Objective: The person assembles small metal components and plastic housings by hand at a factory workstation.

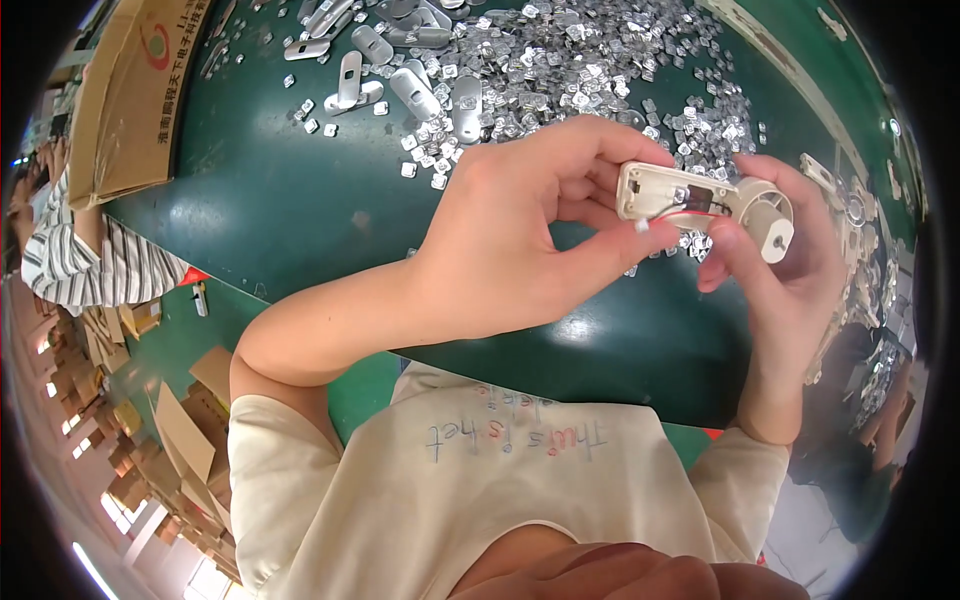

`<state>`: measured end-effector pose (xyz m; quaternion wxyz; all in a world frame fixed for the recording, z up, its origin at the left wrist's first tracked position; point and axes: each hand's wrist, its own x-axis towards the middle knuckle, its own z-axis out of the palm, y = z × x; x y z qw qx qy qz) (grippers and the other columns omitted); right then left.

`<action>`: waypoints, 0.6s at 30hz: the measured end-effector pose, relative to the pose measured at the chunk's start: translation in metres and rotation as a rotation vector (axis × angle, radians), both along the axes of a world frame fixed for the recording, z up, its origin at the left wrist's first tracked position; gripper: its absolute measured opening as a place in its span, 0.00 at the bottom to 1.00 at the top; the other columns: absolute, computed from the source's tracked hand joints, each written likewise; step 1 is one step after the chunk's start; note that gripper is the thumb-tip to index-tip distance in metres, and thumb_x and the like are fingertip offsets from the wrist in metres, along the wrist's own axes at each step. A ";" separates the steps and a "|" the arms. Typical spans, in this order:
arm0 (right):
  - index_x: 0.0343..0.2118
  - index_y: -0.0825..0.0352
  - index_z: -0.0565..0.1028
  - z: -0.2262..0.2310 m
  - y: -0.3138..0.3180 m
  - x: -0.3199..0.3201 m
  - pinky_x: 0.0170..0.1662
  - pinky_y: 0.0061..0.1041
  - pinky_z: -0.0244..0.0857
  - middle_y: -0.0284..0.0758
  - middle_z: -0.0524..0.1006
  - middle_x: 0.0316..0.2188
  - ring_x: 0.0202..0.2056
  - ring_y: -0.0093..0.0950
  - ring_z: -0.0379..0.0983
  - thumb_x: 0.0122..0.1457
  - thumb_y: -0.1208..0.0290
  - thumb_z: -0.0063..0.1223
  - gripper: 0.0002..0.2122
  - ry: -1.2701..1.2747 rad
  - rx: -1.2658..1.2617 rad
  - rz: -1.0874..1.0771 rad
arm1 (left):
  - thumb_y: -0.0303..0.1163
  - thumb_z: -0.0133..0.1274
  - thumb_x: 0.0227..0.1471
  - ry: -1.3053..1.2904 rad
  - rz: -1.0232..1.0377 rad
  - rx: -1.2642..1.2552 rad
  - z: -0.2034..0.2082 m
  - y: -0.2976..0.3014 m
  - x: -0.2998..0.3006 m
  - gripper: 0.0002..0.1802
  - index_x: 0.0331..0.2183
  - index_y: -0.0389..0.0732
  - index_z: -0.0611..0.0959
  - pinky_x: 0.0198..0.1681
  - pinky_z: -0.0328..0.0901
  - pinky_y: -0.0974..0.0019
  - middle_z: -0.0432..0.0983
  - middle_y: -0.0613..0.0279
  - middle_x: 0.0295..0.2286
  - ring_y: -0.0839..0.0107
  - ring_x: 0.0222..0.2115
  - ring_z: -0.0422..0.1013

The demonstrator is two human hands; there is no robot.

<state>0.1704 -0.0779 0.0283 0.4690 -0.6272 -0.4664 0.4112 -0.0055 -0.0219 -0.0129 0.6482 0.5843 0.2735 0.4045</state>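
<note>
- On the brown box (pixel 140 110) at the left edge of the desk (pixel 290 190): a line of dark printing and a round red mark.
- On the cream shirt (pixel 480 480), just past the near edge of the desk: big letters, some grey-blue and some red, upside down from here.
- With the left hand (pixel 500 230): clamped on the left end of a cream plastic piece (pixel 640 185) — pointer fingertip on the top edge, thumb by the bottom edge, other fingers curled in behind. Thumb and pointer apart by only about the width of the piece.
- With the right hand (pixel 800 255): clamped on the other end, thumb bent in at the front, fingers wrapped round the back of the round part (pixel 770 230).
- Up in the air over the right half of the desk, between both hands: the cream plastic piece, open side showing.
- Inside the open side: a thin red wire (pixel 690 213) in a curve.
- Right by the left thumb tip: a tiny white bit (pixel 642 226) — touching or not, hard to tell.
- Toward the far edge of the desk: a big spread of little shiny silver bits (pixel 570 75). Nearer the far left corner: longer silver pieces (pixel 413 95).
- By the right edge: more cream parts (pixel 855 210).
- Past the left edge: a person in a striped top (pixel 100 270).
</note>
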 end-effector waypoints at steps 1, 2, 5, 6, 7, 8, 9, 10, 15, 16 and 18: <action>0.43 0.73 0.68 -0.003 -0.002 0.000 0.19 0.14 0.62 0.35 0.72 0.28 0.20 0.20 0.68 0.47 0.80 0.57 0.18 -0.005 0.012 0.017 | 0.17 0.52 0.45 -0.018 -0.005 -0.057 0.000 0.002 0.000 0.15 0.38 0.33 0.74 0.33 0.70 0.75 0.75 0.60 0.28 0.77 0.29 0.73; 0.43 0.73 0.68 -0.004 -0.003 -0.001 0.19 0.14 0.62 0.35 0.72 0.28 0.20 0.20 0.68 0.46 0.80 0.58 0.19 -0.010 0.025 0.035 | 0.18 0.53 0.45 -0.037 -0.010 -0.113 -0.001 0.003 -0.001 0.14 0.38 0.33 0.74 0.31 0.69 0.76 0.75 0.61 0.27 0.78 0.27 0.73; 0.42 0.71 0.68 -0.012 -0.002 -0.001 0.33 0.16 0.63 0.34 0.71 0.33 0.31 0.19 0.69 0.45 0.81 0.60 0.20 -0.061 0.082 0.092 | 0.16 0.47 0.50 0.035 -0.057 0.004 -0.005 0.003 -0.003 0.15 0.42 0.31 0.70 0.36 0.69 0.73 0.74 0.56 0.33 0.74 0.33 0.72; 0.41 0.71 0.68 -0.017 0.000 0.000 0.39 0.17 0.63 0.33 0.71 0.35 0.35 0.19 0.68 0.44 0.82 0.61 0.20 -0.029 0.133 0.124 | 0.16 0.47 0.50 0.078 -0.060 0.035 -0.004 0.003 -0.003 0.15 0.42 0.31 0.69 0.36 0.69 0.74 0.74 0.57 0.32 0.75 0.32 0.72; 0.40 0.71 0.68 -0.020 0.002 0.002 0.38 0.16 0.62 0.34 0.70 0.36 0.36 0.18 0.67 0.44 0.83 0.60 0.19 0.009 0.105 0.184 | 0.16 0.47 0.50 0.075 -0.053 0.037 -0.004 0.001 -0.002 0.15 0.42 0.31 0.69 0.36 0.69 0.74 0.74 0.57 0.32 0.75 0.32 0.72; 0.40 0.71 0.68 -0.021 0.001 0.002 0.38 0.16 0.62 0.34 0.70 0.36 0.36 0.18 0.67 0.44 0.83 0.60 0.19 0.005 0.106 0.191 | 0.16 0.48 0.50 0.089 -0.010 0.007 -0.003 0.000 -0.001 0.14 0.41 0.32 0.70 0.35 0.69 0.74 0.74 0.58 0.31 0.76 0.32 0.72; 0.40 0.70 0.68 -0.022 -0.001 0.002 0.37 0.16 0.61 0.34 0.70 0.35 0.35 0.18 0.66 0.44 0.84 0.59 0.18 -0.108 0.119 0.198 | 0.16 0.48 0.49 0.103 0.033 -0.024 -0.003 -0.001 0.000 0.13 0.40 0.32 0.71 0.34 0.68 0.74 0.73 0.60 0.31 0.76 0.32 0.72; 0.39 0.70 0.68 -0.024 -0.002 0.002 0.36 0.16 0.61 0.34 0.70 0.34 0.34 0.18 0.66 0.44 0.84 0.59 0.18 -0.219 0.135 0.211 | 0.16 0.48 0.49 0.101 0.048 -0.022 -0.007 -0.002 0.001 0.13 0.40 0.32 0.71 0.34 0.68 0.74 0.73 0.60 0.31 0.76 0.32 0.72; 0.34 0.71 0.66 -0.027 0.000 -0.003 0.34 0.24 0.63 0.40 0.69 0.30 0.30 0.29 0.67 0.42 0.88 0.57 0.16 -0.547 0.574 0.283 | 0.14 0.52 0.38 0.155 0.269 0.532 -0.014 -0.002 0.004 0.13 0.30 0.38 0.73 0.24 0.62 0.71 0.68 0.59 0.26 0.69 0.23 0.67; 0.34 0.71 0.66 -0.025 0.000 -0.005 0.34 0.24 0.63 0.40 0.69 0.29 0.29 0.30 0.67 0.42 0.88 0.57 0.16 -0.533 0.633 0.301 | 0.13 0.51 0.36 0.100 0.292 0.635 -0.015 -0.002 0.005 0.14 0.30 0.37 0.73 0.23 0.61 0.69 0.66 0.58 0.25 0.66 0.22 0.66; 0.34 0.71 0.66 -0.016 0.007 -0.008 0.34 0.24 0.63 0.40 0.68 0.29 0.30 0.29 0.67 0.42 0.88 0.56 0.16 -0.541 0.603 0.377 | 0.12 0.50 0.35 0.026 0.340 0.695 -0.019 0.002 0.003 0.14 0.29 0.36 0.72 0.22 0.60 0.69 0.65 0.58 0.24 0.65 0.21 0.65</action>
